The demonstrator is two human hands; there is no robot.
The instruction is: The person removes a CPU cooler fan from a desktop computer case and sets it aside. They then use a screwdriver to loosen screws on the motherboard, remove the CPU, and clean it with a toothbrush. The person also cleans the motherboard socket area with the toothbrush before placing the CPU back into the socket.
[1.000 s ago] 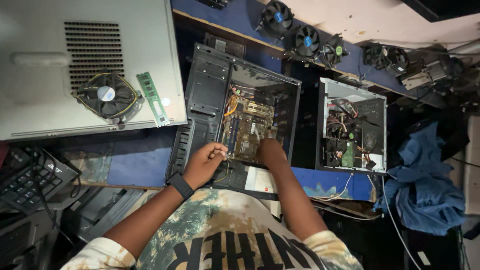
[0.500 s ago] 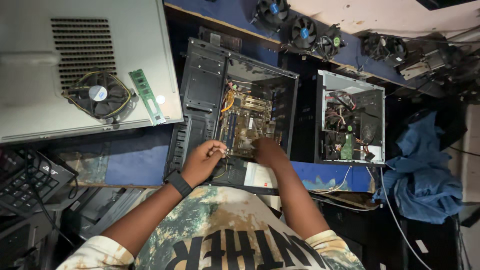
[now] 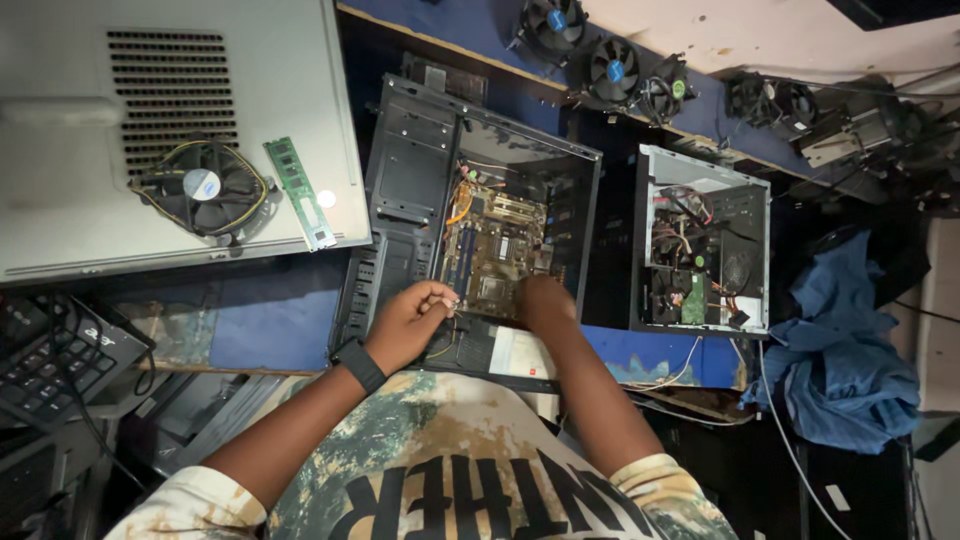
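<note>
Crowded bench (image 3: 270, 320): hands (image 3: 405, 322) inside open case (image 3: 400, 180)

Head view, straight down, near

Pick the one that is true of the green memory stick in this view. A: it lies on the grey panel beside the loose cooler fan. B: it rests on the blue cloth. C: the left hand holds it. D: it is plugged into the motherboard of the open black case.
A: the green memory stick lies flat on the grey panel, just right of the loose cooler fan.
</note>
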